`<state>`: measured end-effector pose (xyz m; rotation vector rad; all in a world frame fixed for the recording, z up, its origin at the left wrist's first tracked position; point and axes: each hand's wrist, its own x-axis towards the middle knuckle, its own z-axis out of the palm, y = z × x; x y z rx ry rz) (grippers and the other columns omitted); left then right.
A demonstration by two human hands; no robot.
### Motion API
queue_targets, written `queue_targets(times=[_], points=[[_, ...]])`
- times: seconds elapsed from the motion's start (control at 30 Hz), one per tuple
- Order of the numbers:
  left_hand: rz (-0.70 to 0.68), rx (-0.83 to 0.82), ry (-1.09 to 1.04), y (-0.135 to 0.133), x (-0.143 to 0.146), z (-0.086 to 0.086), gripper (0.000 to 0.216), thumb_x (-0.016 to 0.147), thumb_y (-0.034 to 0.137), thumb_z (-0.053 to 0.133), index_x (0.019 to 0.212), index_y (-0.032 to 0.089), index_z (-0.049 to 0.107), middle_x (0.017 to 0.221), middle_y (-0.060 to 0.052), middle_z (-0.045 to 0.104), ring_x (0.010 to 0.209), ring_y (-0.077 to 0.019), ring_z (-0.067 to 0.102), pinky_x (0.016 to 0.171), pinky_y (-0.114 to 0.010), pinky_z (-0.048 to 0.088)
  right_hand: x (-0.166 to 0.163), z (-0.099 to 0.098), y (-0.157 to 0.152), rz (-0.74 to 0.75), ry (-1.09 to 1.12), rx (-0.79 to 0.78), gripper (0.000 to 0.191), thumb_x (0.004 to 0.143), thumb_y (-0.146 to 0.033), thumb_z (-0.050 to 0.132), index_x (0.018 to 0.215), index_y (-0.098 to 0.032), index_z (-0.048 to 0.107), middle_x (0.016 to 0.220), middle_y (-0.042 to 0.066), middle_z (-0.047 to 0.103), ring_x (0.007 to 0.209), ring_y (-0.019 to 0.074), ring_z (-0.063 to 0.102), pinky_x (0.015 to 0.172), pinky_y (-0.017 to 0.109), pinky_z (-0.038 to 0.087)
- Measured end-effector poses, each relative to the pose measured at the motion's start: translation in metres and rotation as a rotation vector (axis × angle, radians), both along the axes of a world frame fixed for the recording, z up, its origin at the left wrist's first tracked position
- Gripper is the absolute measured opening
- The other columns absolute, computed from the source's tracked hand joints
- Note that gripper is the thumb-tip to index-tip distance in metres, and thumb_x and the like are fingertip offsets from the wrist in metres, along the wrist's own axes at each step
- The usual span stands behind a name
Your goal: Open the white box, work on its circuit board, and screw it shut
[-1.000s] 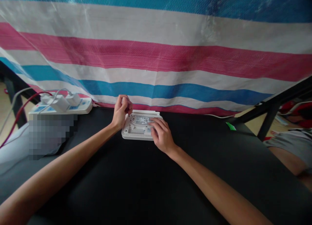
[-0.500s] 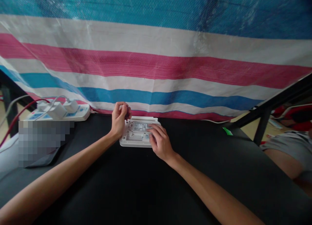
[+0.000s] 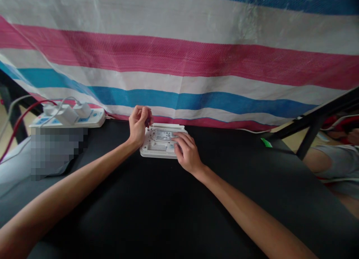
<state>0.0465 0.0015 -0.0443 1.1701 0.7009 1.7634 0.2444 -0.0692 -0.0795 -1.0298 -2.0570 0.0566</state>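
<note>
A small white plastic device (image 3: 160,143), underside up with vent holes and a label, lies on the black table (image 3: 157,206) near its far edge. My right hand (image 3: 187,154) rests flat on the device's right part, fingers spread over it. My left hand (image 3: 138,125) hovers at the device's far left corner, fingers pinched together over it; whatever sits between the fingertips is too small to name.
A white power strip (image 3: 70,118) with plugged-in adapters and red and grey cables lies at the far left. A striped tarp (image 3: 179,64) hangs right behind the table. A green scrap (image 3: 265,142) lies at the right; another person (image 3: 333,165) sits beyond the right edge.
The view has shifted a little up and down between frames. Both hands stay at the device, the left one still pinched at the corner.
</note>
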Motion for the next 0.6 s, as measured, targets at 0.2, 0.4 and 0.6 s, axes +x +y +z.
queue_targets(times=[0.2,0.4,0.6], points=[[-0.229,-0.113,-0.009,0.004,-0.003,0.012,0.044,0.087,0.057,0.064,0.073,0.016,0.057,0.058,0.004,0.041,0.044,-0.0050,0.036,0.041,-0.017,0.027,0.000,0.002,-0.001,0.001,-0.009,-0.003,0.023,0.092,-0.015,0.047,0.106,-0.018,0.066,0.119,0.012,0.067,0.116,0.0263,0.058,0.100,0.045,0.047],[-0.271,-0.113,-0.093,0.004,-0.005,0.013,0.029,0.084,0.041,0.072,0.084,0.022,0.050,0.060,0.007,0.041,0.046,-0.0057,0.036,0.043,-0.014,0.027,0.000,0.002,0.000,0.000,0.000,-0.013,0.025,0.091,-0.015,0.048,0.107,-0.020,0.066,0.118,0.011,0.067,0.115,0.0260,0.059,0.100,0.046,0.048],[-0.143,-0.087,-0.021,0.002,-0.004,0.010,0.025,0.086,0.036,0.071,0.078,0.018,0.057,0.066,0.001,0.055,0.051,-0.0085,0.050,0.044,-0.018,0.035,0.001,0.001,0.000,-0.001,-0.003,-0.018,0.024,0.092,-0.017,0.047,0.106,-0.019,0.066,0.119,0.011,0.067,0.116,0.0258,0.058,0.101,0.045,0.046]])
